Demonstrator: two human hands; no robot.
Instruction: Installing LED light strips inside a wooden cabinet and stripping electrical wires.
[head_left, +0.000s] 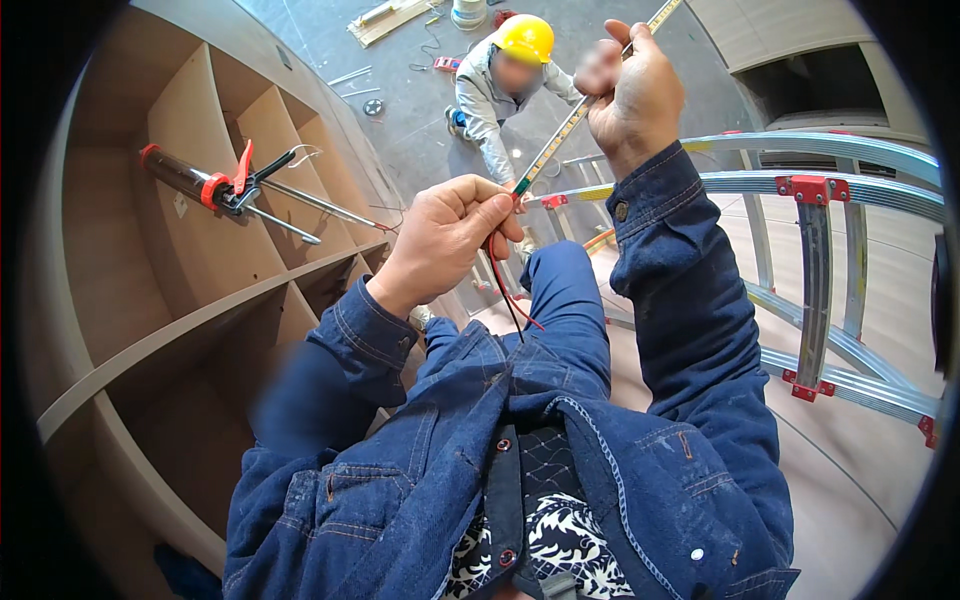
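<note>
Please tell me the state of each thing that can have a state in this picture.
left hand: closed, pinching the strip end
right hand: closed around the strip, raised
LED strip: held taut between both hands
red and black wires: hanging loose
caulking gun: lying in a shelf compartment
ladder: standing open

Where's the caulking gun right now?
In the head view, the caulking gun lies at upper left inside an open compartment of the wooden shelf unit, left of the person's left hand and apart from it.
</note>
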